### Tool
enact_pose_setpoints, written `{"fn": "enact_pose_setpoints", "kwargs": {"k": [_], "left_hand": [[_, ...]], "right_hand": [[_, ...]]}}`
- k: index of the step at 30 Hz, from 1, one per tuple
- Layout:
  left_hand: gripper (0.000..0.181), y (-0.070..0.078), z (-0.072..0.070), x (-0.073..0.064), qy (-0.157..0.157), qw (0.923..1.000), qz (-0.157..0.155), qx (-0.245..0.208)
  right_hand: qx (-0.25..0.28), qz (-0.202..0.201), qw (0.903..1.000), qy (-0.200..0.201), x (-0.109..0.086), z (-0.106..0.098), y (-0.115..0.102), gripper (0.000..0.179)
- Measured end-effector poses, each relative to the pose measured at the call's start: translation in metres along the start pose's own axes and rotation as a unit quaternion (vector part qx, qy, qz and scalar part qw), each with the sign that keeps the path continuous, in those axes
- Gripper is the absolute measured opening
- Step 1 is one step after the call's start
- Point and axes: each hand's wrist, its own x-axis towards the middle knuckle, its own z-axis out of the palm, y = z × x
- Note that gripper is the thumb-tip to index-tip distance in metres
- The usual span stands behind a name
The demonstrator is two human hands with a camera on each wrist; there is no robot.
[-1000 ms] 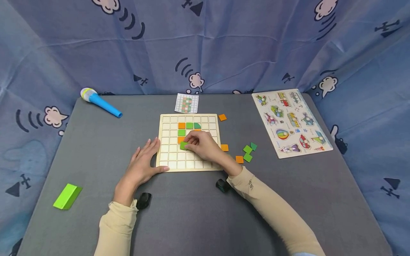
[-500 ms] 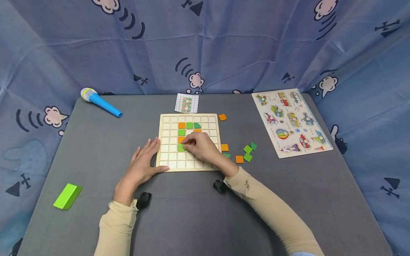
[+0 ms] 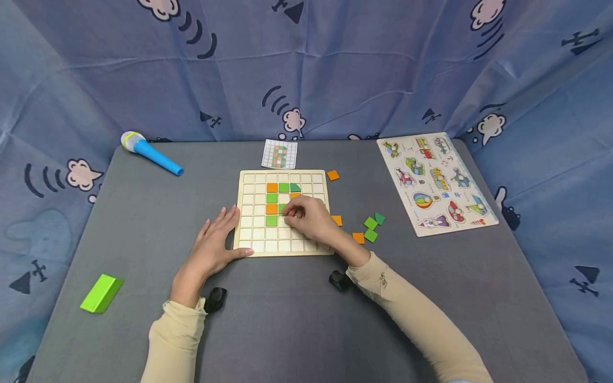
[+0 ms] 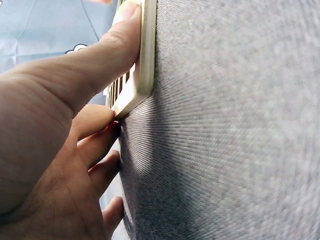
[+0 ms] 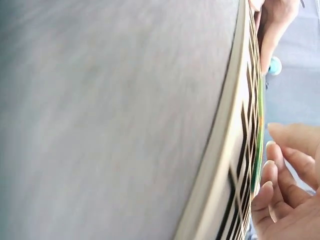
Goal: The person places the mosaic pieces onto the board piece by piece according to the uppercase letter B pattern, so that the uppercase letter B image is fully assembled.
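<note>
My left hand lies at the wooden grid board, fingers spread along its left side and thumb on its front left corner. In the left wrist view that thumb presses the board's rim. My right hand is over the middle of the board, fingers bent; the right wrist view shows no tile between its fingertips. Left of it a column of orange and green tiles ends in a green tile. Another green tile shows partly beside the fingertips. An orange tile is partly covered by the hand.
Loose orange tiles and green tiles lie right of the board. A pattern card sits behind it. Farther out are a picture puzzle board, a toy microphone and a green block.
My right hand set the green tile flat at the bottom of the column, let go and shifted slightly right. My left hand has stayed in place on the board.
</note>
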Motion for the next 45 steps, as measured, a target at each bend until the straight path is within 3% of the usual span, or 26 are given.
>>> {"fn": "enact_pose_setpoints", "kwargs": {"k": [12,23,30,39,45], "left_hand": [[0.107,0.0,0.001,-0.001,0.003,1.0,0.003,0.0],[0.106,0.001,0.0,-0.002,0.003,1.0,0.004,-0.002],[0.106,0.001,0.0,-0.002,0.003,1.0,0.0,-0.003],[0.106,0.002,0.0,-0.002,0.006,1.0,-0.002,-0.008],[0.106,0.002,0.0,-0.001,0.002,1.0,-0.002,-0.009]], "right_hand": [[0.003,0.025,0.9995,0.021,-0.028,-0.038,0.032,0.022],[-0.004,0.056,0.9984,0.006,-0.05,-0.068,0.054,0.039],[-0.02,0.06,0.998,0.003,-0.054,-0.072,0.058,0.035],[-0.042,0.068,0.9964,0.03,-0.051,-0.073,0.056,0.019],[-0.02,0.05,0.9976,0.042,-0.044,-0.064,0.05,0.025]]}}
